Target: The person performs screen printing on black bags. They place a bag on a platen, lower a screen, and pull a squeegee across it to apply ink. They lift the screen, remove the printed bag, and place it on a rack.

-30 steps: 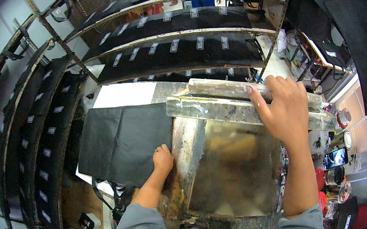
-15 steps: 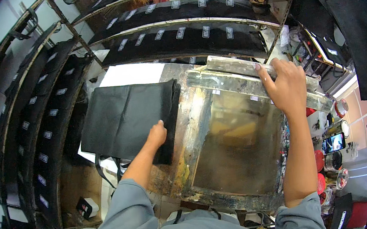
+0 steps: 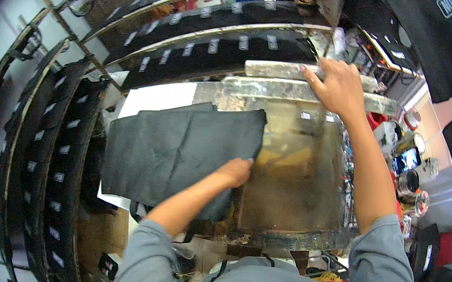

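Note:
My left hand (image 3: 238, 172) is closed on the right edge of a black fabric bag (image 3: 181, 147), pulled part way over the left side of a screen-printing frame (image 3: 302, 239). Another black bag (image 3: 145, 116) lies beneath it, on a white sheet (image 3: 158, 97). My right hand (image 3: 339, 86) grips a worn pale bar (image 3: 276, 69) along the frame's far edge, thumb on the near side and fingers over the top. Yellowish, see-through mesh (image 3: 301, 188) fills the frame. Some of my left fingers are hidden.
Racks with black printed bags (image 3: 214, 48) stand beyond the table, and more bags (image 3: 59, 177) hang along the left. On the right are jars (image 3: 411, 180), a lit phone (image 3: 407, 160) and hanging black bags (image 3: 421, 18). A small black-and-white box (image 3: 108, 266) sits at lower left.
My left hand has moved right and slightly nearer, drawing the top bag across onto the frame and uncovering another below. My right hand stays on the bar as the view shifts slightly.

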A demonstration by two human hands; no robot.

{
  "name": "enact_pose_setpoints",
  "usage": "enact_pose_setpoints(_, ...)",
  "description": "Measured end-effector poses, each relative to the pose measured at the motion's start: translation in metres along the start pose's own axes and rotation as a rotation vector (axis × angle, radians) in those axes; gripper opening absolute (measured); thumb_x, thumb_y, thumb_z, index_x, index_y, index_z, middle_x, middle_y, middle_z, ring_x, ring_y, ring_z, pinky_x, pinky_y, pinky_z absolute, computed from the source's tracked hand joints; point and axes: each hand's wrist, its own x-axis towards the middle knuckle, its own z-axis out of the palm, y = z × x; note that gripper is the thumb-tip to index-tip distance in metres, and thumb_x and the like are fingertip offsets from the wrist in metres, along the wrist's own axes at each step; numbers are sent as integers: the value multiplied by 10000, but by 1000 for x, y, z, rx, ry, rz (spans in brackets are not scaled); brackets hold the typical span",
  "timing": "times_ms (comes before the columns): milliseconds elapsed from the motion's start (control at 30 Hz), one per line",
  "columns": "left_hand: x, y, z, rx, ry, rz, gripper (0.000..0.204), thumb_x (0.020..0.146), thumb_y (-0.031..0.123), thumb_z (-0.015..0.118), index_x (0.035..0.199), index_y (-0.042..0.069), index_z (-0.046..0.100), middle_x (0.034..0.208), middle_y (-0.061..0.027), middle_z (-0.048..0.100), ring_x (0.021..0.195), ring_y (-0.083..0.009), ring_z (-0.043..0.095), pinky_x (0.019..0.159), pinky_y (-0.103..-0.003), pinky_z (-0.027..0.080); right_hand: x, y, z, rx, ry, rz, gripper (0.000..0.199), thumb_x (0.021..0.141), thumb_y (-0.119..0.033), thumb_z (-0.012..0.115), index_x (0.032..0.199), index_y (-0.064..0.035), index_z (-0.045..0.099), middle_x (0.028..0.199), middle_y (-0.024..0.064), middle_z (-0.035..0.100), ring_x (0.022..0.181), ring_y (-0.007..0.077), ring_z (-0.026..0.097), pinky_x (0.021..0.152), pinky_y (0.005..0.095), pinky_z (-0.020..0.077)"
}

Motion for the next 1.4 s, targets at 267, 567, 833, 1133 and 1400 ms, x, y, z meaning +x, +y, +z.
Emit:
enact_pose_setpoints(267,133,167,140,-366,265,208,500,1021,259,543,1429,-31,547,1244,-323,662,1134,-474,657,977,-552,518,14,8,11,-69,15,-64,695,965,-682,513,910,-37,764,928,197,762,923,385,724,857,533,498)
enact_pose_setpoints(567,124,47,135,175,469,295,1153,736,926,575,1643,246,365,1737,-206,147,1569,-548,15,1158,-795,-78,28,14,10,-54,13,-64,720,957,-691,537,902,-8,759,858,233,738,871,415,724,838,520,540)
enact_pose_setpoints(833,178,132,146,105,423,154,1231,701,962,544,1668,241,297,1745,-198,116,1575,-539,-5,1153,-799,-100,48,8,-9,79,-172,48,648,985,-568,535,784,24,703,805,241,707,834,385,699,851,520,511)
enact_pose_setpoints(1133,182,143,144,89,422,221,1229,681,937,589,1652,226,339,1730,-225,153,1562,-565,49,1148,-816,-68,49,7,-4,37,-161,54,630,978,-558,573,732,10,689,735,209,686,785,340,691,750,464,522)
enact_pose_setpoints(1400,134,121,123,61,549,103,1083,772,873,588,1596,185,445,1680,-212,314,1544,-529,197,1204,-756,31,58,-12,-17,-4,-423,196,642,1044,-572,452,771,-32,664,760,155,674,723,268,632,714,439,508)
